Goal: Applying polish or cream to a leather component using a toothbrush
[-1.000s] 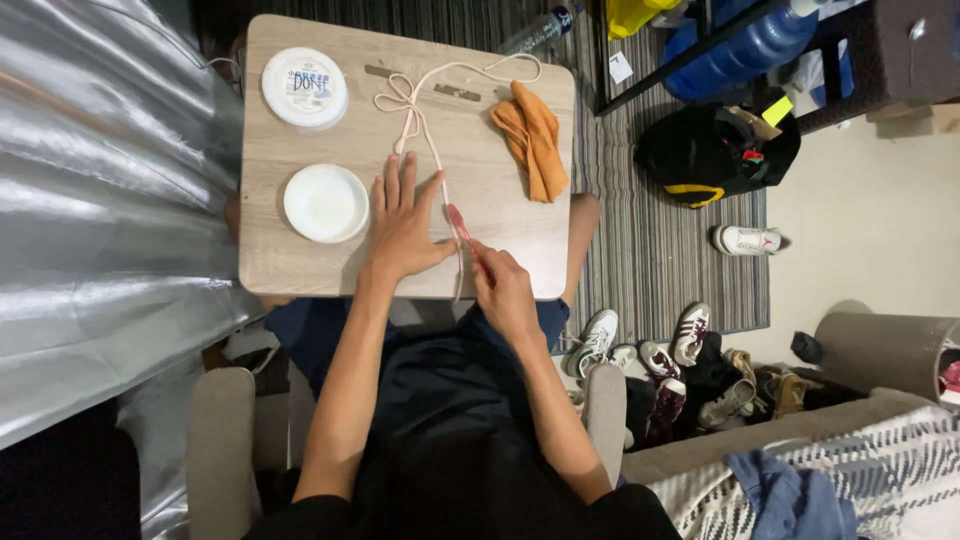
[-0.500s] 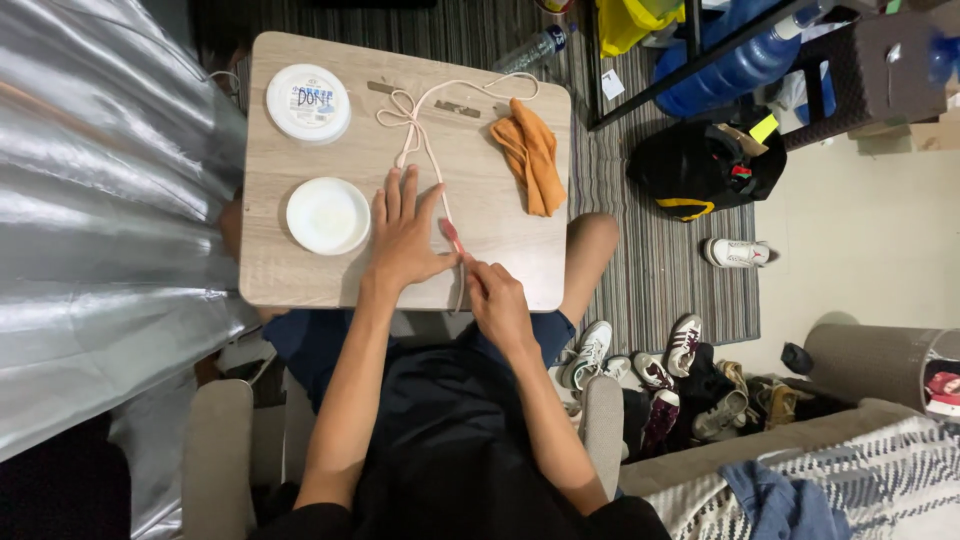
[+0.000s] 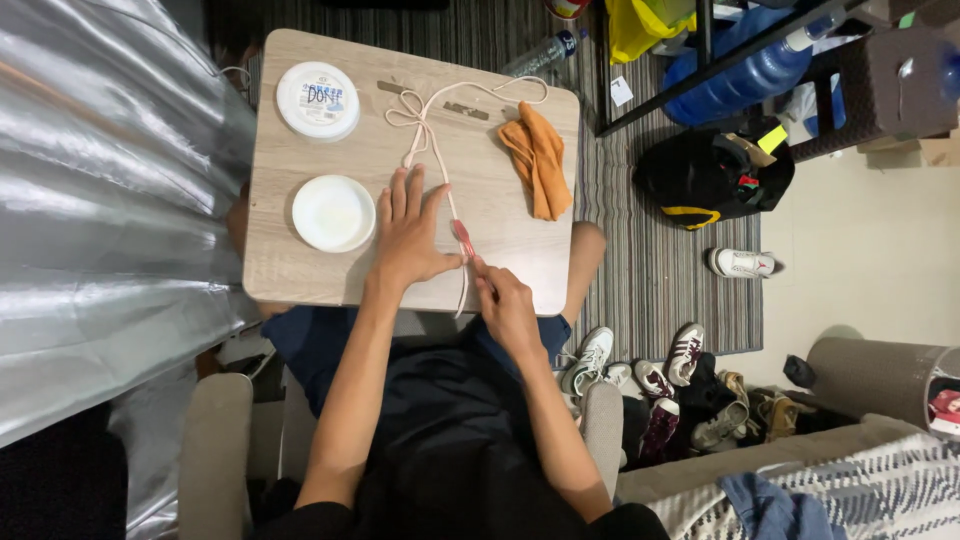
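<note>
Our left hand (image 3: 408,232) flat with fingers spread on the pale wooden desk (image 3: 500,240), pinning a thin pink-and-white cord (image 3: 440,165) knotted in a bow, our right hand (image 3: 506,303) at the desk's near edge, fingers pinching the cord's end, white round lid (image 3: 333,213) just beside, folded orange cloth (image 3: 540,160) apart.

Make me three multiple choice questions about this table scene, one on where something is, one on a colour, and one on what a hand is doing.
1. Where does the orange cloth lie on the table?
A. right of the cord
B. under the dish
C. on the floor

2. What colour is the empty dish?
A. black
B. white
C. green

3. How is the left hand?
A. clenched in a fist
B. lifted off the table
C. flat, fingers spread, beside the cord

Answers: 1 A, the cloth lies right of the cord's loops. 2 B, the dish is plain white. 3 C, its palm rests on the tabletop; the right hand pinches the cord.
</note>
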